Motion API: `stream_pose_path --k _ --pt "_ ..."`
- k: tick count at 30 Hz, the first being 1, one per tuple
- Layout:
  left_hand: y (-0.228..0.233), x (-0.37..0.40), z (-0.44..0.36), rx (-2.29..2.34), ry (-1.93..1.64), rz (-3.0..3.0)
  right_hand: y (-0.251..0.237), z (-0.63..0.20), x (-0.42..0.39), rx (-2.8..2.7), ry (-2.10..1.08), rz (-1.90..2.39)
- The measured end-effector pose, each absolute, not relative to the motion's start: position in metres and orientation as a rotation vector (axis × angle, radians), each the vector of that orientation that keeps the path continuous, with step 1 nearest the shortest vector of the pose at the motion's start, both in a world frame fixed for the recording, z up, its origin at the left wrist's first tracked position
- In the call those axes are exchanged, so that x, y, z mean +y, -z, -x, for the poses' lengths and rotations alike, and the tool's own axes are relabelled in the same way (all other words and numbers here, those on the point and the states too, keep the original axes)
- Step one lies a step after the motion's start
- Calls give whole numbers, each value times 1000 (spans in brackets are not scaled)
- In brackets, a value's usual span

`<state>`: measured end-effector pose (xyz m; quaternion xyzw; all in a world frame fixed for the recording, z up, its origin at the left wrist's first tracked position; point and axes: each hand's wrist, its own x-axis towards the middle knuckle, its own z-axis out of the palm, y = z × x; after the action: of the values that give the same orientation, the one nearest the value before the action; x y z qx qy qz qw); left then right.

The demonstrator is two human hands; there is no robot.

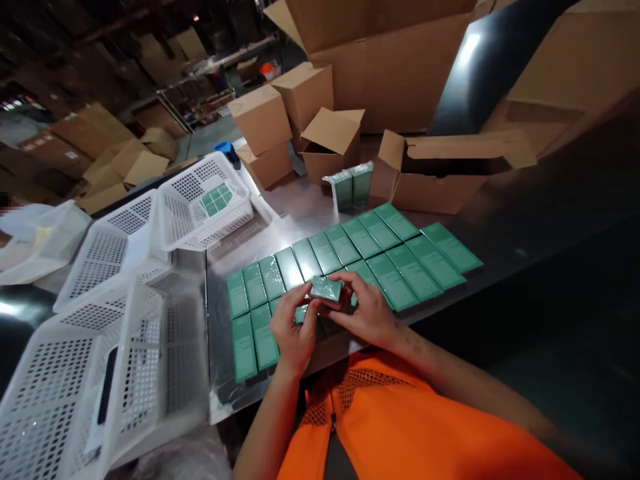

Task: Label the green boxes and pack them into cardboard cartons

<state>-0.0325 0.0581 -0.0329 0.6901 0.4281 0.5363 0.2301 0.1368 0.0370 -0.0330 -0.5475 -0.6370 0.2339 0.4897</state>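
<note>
Between my two hands is a small green box (327, 289) in shiny clear film, raised above the table. My left hand (296, 327) grips its left end with thumb and fingers. At its right end my right hand (366, 312) closes on it the same way. Below and around them, flat green boxes (320, 257) lie in two long rows on the metal table (227, 397). Part of the front row is hidden behind my hands. Two wrapped green packs (353, 187) stand upright beyond the rows.
White perforated baskets (135, 373) line the left side; the farthest basket (207, 170) holds several green boxes. Behind the rows stand an open cardboard box (435, 190), a smaller open carton (333, 150) and stacked closed cartons (263, 123). A big carton (385, 73) rises at the back.
</note>
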Motion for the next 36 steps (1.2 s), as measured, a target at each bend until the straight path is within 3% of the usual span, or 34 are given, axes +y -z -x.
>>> stream_pose_path --k 4,9,15,21,25,30,36 --pt "34 62 34 1257 -1511 -1993 26 -140 32 -1527 -671 1246" --pt "45 59 37 1234 -1202 -2273 24 -145 38 -1253 -718 1278" --pt "40 40 41 996 -848 -2404 24 -181 63 -497 -1263 903" --pt "38 -4 78 800 -903 -1470 13 -321 116 -571 -429 1176" --pt "47 -26 85 537 -846 -1113 15 -380 158 -811 -401 1698" --pt "56 -37 65 712 -645 -1309 28 -381 185 -991 -321 1882" --pt "65 -33 81 565 -325 -1514 38 -385 195 -1206 -477 2084"
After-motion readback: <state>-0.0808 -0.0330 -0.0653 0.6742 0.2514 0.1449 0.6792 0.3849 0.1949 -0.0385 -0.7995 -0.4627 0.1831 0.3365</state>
